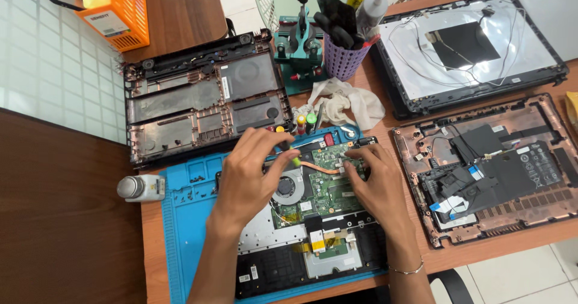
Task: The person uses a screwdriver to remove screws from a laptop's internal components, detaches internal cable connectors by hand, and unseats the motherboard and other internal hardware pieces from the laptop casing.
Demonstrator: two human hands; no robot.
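Both forearms enter from the lower edge and converge over an opened laptop (313,244) lying on a blue work mat (180,220). The left hand (250,171) is held palm down, wrist raised, fingers curled; thumb and forefinger pinch a small screwdriver with a yellow-green handle (295,159), its tip directed down at the green circuit board (328,180) just above the round fan (288,186). The right hand (373,180) rests palm down on the right part of the board, fingers spread and bent, fingertips (349,156) pressing near the end of the copper heat pipe (319,168); it grips nothing that can be seen. A thin bracelet (406,271) circles the right wrist. Behind the mat lies an empty laptop base shell (198,99). To the right lie a second laptop base with black parts (494,165) and, beyond it, a screen lid with loose wires (469,45). A purple tool cup (344,60), a white cloth (343,102) and an orange basket (123,12) stand further back. A small grey-capped bottle (141,188) lies just left of the mat.
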